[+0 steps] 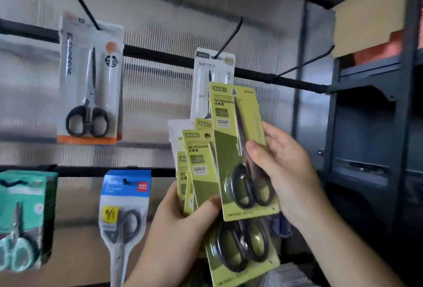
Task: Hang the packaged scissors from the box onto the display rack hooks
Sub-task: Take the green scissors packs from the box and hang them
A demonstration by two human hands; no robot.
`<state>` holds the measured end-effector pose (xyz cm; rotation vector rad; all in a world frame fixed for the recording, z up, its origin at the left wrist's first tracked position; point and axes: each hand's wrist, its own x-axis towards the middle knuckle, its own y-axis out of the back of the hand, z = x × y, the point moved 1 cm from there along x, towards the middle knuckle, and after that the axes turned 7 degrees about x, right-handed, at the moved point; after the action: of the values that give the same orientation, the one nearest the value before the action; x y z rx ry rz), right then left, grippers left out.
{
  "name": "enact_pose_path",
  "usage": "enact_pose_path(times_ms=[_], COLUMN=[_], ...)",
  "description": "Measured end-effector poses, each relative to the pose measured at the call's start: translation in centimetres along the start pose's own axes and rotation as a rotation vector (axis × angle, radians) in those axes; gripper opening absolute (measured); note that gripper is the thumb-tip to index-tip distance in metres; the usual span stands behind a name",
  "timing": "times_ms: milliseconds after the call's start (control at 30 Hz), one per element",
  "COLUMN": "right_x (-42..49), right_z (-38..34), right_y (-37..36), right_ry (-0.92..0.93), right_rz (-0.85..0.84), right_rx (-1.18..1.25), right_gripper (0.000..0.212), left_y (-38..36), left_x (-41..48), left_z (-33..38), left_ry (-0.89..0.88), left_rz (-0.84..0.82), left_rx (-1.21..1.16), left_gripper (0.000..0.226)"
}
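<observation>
My left hand [183,222] grips a fanned stack of green scissors packs [201,172] low in the middle of the view. My right hand [281,167] pinches a single green scissors pack [231,149], thumb on its front, and holds it upright just above the stack. Directly behind this pack, a white scissors pack [214,69] hangs on a black hook [231,34]. An empty black hook [304,62] sticks out from the rack bar [160,54] to the upper right of my right hand. The box is out of sight.
A grey and orange scissors pack [89,80] hangs at the upper left. On the lower bar hang a blue-topped pack [123,213] and a teal pack [23,218]. Dark metal shelving [370,126] stands at the right.
</observation>
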<state>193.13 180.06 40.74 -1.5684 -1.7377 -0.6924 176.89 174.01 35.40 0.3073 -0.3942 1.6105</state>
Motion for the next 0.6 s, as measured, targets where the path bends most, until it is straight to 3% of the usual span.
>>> enact_pose_path(times_ms=[233, 333, 600], right_x=[4.5, 5.7, 8.1], right_z=[-2.2, -2.8, -5.2], right_y=[3.4, 5.2, 9.7], right_ry=[-0.056, -0.071, 0.052], right_rz=[0.030, 0.048, 0.164], right_rx=[-0.037, -0.036, -0.253], right_gripper=[0.061, 0.053, 0.069], left_y=[-3.5, -5.6, -11.5], left_x=[2.1, 3.2, 5.0], left_z=[3.6, 4.6, 7.6], left_ry=[-0.096, -0.067, -0.043], left_rz=[-0.021, -0.003, -0.011], left_rx=[0.050, 0.069, 0.077], left_gripper=[0.035, 0.028, 0.030])
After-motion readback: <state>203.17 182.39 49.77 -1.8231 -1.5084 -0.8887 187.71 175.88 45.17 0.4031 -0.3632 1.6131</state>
